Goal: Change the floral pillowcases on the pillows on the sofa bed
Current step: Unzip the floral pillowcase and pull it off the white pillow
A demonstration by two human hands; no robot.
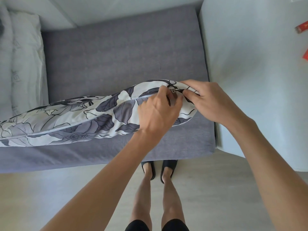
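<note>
Long pillow in a white cotton pillowcase with grey and black floral print (pixel 80 117) lies across the grey fabric sofa bed seat (pixel 116 55), running from the left frame edge to the seat's right end, near its front edge. Grey piping seam runs along the pillowcase's length. Both hands meet at the pillowcase's right end. Left hand (pixel 158 112) has fingers curled, grip narrow, pinching at the small metal zipper pull (pixel 174 90) or the fabric just beside it; exact contact cannot be told. Right hand (pixel 210 102) grips the corner fabric of the pillowcase just right of the zipper pull, fingers curled round bunched cloth. Zipper looks closed along the visible seam.

Left of the pillowcase, at the back left of the seat, a pale white quilted pillow or folded duvet (pixel 25 55) leans up. Right of the pillowcase stands a pale grey sofa armrest (pixel 250 55), with red packets (pixel 302 28) at its far right edge. Below the pillowcase, on the light floor, the person's feet in black slippers (pixel 160 169) touch the seat's front edge.
</note>
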